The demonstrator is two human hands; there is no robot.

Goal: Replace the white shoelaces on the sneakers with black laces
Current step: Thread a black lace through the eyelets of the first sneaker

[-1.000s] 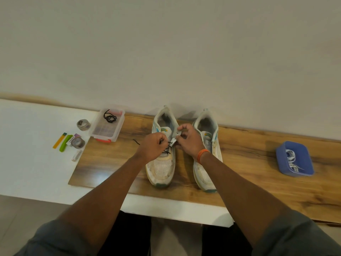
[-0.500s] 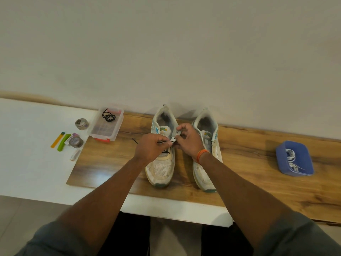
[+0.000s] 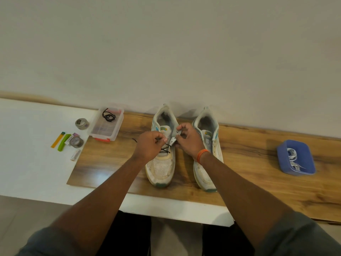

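Hands curled over left sneaker; left hand pinches black lace.

Soft, even, dimmish light; faint glare on the glossy wood-grain surface at 7 o'clock; wide-angle bending at edges.

A plain home-like room: bare wall beyond the fingers, wooden board on a white table beneath.

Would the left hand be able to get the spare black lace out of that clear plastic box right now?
Probably not yet. The left hand pinches the black lace on the left sneaker. The clear plastic box stands open beside it with nothing between, so once its grip lets go, likely yes.
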